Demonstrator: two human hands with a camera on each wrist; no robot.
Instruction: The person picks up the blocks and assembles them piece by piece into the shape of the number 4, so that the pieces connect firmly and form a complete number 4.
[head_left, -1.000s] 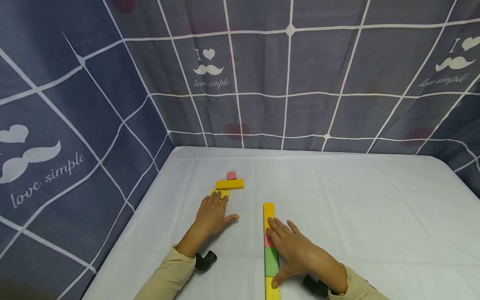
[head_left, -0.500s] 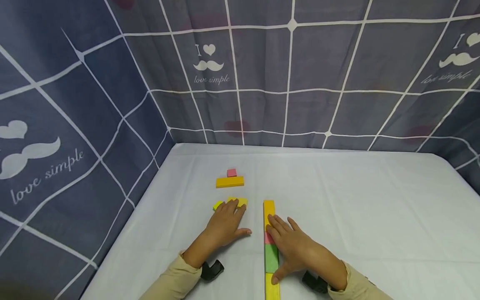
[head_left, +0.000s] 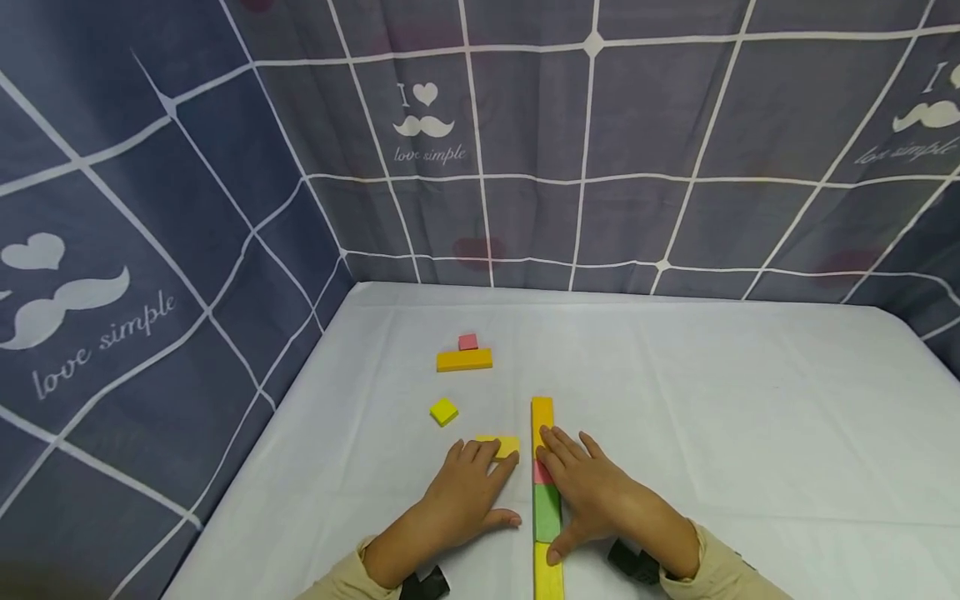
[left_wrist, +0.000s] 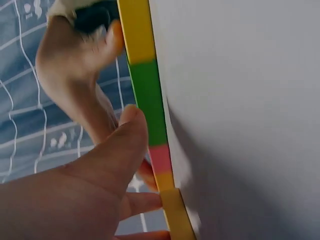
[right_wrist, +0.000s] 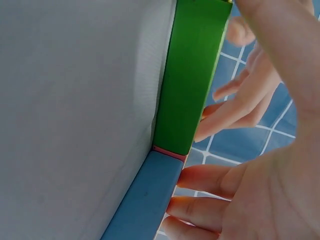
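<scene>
Pale-yellow rectangular block lies on white cloth, long axis crosswise, right end facing the lengthwise yellow-pink-green block row; left hand touches it, right hand the row, both with fingers loosely extended.

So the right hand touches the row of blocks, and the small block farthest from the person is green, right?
Not quite: the head view shows that the farthest small block is pink, not green. The right hand does touch the row of blocks.

Beige sleeves are worn — with a black device at each wrist.
</scene>
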